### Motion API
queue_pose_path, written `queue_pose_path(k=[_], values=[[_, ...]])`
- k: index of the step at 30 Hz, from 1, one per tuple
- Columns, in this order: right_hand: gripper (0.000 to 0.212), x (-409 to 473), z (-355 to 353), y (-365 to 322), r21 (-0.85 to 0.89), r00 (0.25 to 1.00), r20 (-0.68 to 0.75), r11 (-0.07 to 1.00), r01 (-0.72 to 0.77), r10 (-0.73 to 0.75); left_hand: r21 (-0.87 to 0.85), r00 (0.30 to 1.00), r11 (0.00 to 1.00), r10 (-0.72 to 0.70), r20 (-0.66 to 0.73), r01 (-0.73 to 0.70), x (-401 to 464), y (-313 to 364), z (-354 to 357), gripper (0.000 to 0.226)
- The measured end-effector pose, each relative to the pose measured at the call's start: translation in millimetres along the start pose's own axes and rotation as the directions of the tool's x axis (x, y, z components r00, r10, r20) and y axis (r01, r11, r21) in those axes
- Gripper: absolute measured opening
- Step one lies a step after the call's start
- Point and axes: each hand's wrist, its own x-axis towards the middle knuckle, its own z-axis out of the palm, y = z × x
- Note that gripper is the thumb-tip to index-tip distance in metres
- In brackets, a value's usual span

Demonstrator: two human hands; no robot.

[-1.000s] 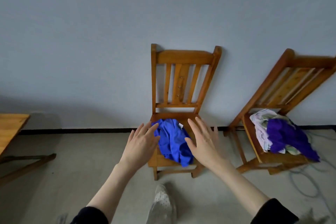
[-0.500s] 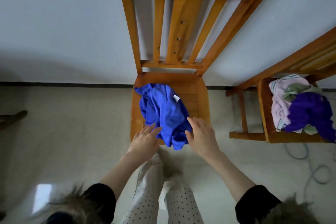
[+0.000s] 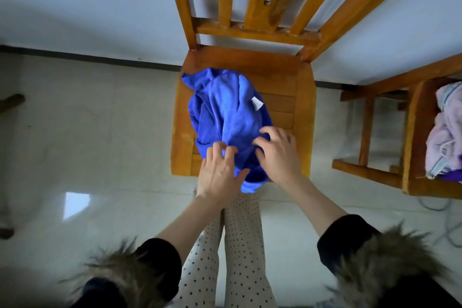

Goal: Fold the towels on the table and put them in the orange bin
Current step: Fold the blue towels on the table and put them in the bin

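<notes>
A crumpled blue towel [image 3: 225, 112] with a small white tag lies on the seat of a wooden chair [image 3: 303, 107], its near end hanging over the front edge. My left hand [image 3: 218, 172] rests on the towel's near end, fingers curled into the cloth and thumb under a fold. My right hand [image 3: 277, 152] presses on the towel just to the right, fingers bent and touching the fabric. No orange bin is in view.
A second wooden chair [image 3: 412, 137] stands at the right with pale pink and purple towels [image 3: 445, 132] piled on its seat. A grey cable [image 3: 447, 222] loops on the floor below it. The wall is right behind both chairs. My legs are between my arms.
The view has closed in on the chair and tilted down. Both hands went from hovering near the towel's front end to resting on it with fingers curling into the cloth.
</notes>
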Motion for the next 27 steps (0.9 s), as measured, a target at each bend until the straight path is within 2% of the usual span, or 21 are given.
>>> queue_pose_path(k=[2,5,7,10,15,18,21,22,27], values=[[0.012,5.6,-9.6,-2.6,0.153,0.999,-0.039,0.988,0.023,-0.017,-0.005,0.999,0.999,-0.034,-0.019,0.034,4.6,8.2,-3.8,0.042],[0.009,9.9,-30.7,-11.0,0.339,0.998,-0.062,0.940,0.047,-0.027,-0.175,0.979,0.973,-0.172,-0.111,0.151,11.8,19.6,-20.5,0.026],[0.008,12.9,-48.6,-16.3,0.382,0.997,-0.062,0.922,0.066,-0.046,-0.279,0.948,0.940,-0.256,-0.191,0.197,15.0,24.4,-37.8,0.020],[0.011,24.5,-80.4,-24.7,0.350,0.988,-0.100,0.925,0.147,-0.119,-0.349,0.926,0.919,-0.280,-0.254,0.182,20.1,32.6,-67.8,0.013],[0.009,46.4,-144.4,-41.0,0.339,0.959,-0.212,0.906,0.255,-0.190,-0.357,0.921,0.927,-0.233,-0.312,0.113,22.5,45.9,-120.1,0.015],[0.010,46.0,-182.8,-45.3,0.352,0.955,-0.242,0.902,0.249,-0.170,-0.344,0.914,0.933,-0.229,-0.336,0.107,13.5,42.1,-152.0,0.020],[0.011,36.8,-220.4,-51.0,0.371,0.947,-0.286,0.895,0.250,-0.146,-0.365,0.923,0.928,-0.204,-0.326,0.076,-2.0,40.3,-183.5,0.011],[0.011,33.2,-232.0,-53.5,0.378,0.944,-0.300,0.892,0.249,-0.137,-0.369,0.930,0.928,-0.177,-0.323,0.049,-7.2,41.6,-193.2,0.007],[0.012,11.1,-277.7,-62.8,0.342,0.933,-0.345,0.913,0.223,-0.099,-0.336,0.944,0.930,0.031,-0.328,-0.147,-25.5,64.7,-242.2,0.013]])
